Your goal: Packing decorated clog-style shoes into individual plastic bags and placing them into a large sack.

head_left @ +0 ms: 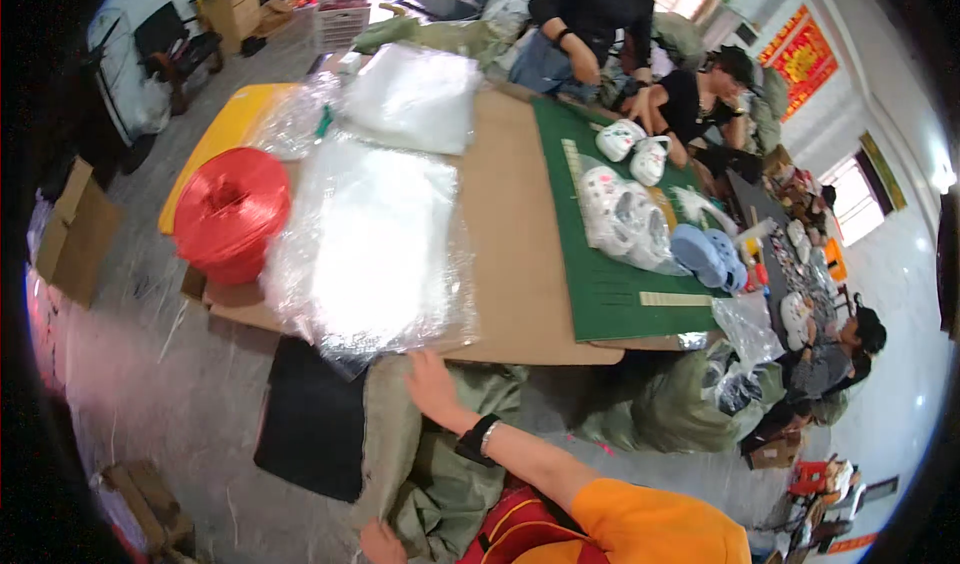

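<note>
An olive-green woven sack (392, 434) hangs in front of me below the near edge of the table. My right hand (436, 389) reaches up to the sack's top edge beside the table, its fingers closed on the cloth. At the lower edge of the view, my left hand (382, 542) is closed on the sack's rim, partly cut off by the frame. Just beyond my right hand lies a stack of clear plastic bags (385, 234), overhanging the table edge. A black panel (312, 419) is left of the sack.
A red twine roll (230, 214) sits on the table's brown cardboard top (515, 234). Bagged clogs (625, 219) and blue clogs (708, 256) lie on the green mat (600, 289). Across it, a person's hand (640, 109) is near white clogs (648, 162). A stuffed sack (660, 404) stands right.
</note>
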Available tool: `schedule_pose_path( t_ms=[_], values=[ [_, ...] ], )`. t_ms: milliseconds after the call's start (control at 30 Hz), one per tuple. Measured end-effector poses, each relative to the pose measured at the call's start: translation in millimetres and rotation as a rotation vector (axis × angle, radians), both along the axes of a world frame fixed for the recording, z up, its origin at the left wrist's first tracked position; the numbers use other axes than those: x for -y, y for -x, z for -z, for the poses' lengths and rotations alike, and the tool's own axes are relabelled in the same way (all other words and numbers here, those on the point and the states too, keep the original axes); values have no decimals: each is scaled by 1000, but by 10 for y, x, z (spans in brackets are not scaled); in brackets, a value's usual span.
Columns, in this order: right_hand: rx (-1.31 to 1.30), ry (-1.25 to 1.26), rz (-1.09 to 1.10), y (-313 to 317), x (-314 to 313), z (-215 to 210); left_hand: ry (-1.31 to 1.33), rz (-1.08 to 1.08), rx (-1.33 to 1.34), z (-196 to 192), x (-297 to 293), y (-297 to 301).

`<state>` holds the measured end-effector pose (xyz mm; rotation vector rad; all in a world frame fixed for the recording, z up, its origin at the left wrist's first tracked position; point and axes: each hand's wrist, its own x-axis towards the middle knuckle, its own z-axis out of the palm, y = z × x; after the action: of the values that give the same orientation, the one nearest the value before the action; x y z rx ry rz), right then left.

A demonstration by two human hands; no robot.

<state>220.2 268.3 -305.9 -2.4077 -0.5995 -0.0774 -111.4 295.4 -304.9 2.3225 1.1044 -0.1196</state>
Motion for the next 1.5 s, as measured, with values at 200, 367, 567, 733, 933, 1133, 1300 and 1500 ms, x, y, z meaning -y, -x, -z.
schedule_pose_path(
  t_ms=[200, 367, 567, 733, 933, 1133, 1300, 1500],
  values=[
    [210, 300, -360, -380, -29, 142, 203, -391, 197, -181, -164, -330],
    [83, 229, -503, -419, -136, 8, 19, -245, 257, 19, -392, -132],
    [65, 192, -486, -498, -108, 123, 261, -298, 257, 48, -410, -195],
    [45, 147, -429, -763, -163, -177, -96, -241, 320, -133, -191, -525],
    [178, 380, -492, -424, -356, 191, 149, -297, 72, 16, -71, -153],
    [456, 685, -886, -457, -263, 262, 17, -269, 136, -33, -112, -164],
    [637, 461, -881, -425, -400, 20, -164, -177, 218, -25, 7, 6],
    [-41, -81, -1070, 281, -66, -53, 201, -524, -101, 34, -272, -90]
  ],
)
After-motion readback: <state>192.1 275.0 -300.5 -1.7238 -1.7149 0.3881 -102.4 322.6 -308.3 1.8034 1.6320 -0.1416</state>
